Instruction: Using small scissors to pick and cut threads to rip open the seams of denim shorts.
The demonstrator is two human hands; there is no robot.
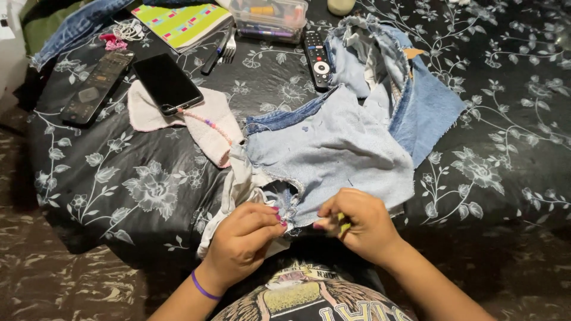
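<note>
A piece of light blue denim [339, 142], turned inside out with frayed edges, lies on a black bedspread with a grey flower print [148, 184]. My left hand [244, 238], a purple band on its wrist, pinches the denim's near frayed edge beside a white pocket lining [238, 184]. My right hand [357, 223] is closed on the same edge a little to the right, with a small yellow-green object [343, 224] between its fingers; what that object is I cannot make out.
A black phone [168, 82] rests on a pink cloth [205, 122] with a beaded string. Two remote controls [97, 86] [317, 58], a fork [228, 47], a striped notebook [178, 22] and a clear plastic box [269, 16] lie further back.
</note>
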